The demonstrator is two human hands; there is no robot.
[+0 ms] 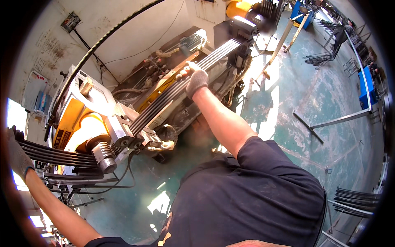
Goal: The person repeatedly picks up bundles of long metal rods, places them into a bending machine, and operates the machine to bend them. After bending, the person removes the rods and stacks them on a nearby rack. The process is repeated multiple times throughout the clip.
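Note:
My right hand [196,81], in a grey work glove, has its fingers curled over a row of long, parallel metal rods [158,105]. The rods slant across the machine from a steel clamp block [121,128] near the left to a dark block [236,35] at the far end. Out at the left edge, my left hand [19,158], also gloved, closes around the ends of several black metal rods [61,154]. Those rods reach to a ribbed steel roller [103,156] beside the yellow machine head [88,127]. Part of the left hand's grip is hidden.
A dark hose [98,43] arches over the machine's left end. Cables [129,173] hang below the head. A metal stand [341,119] and a blue machine [366,86] are at the right. More dark rods [356,199] lie on a rack at the lower right.

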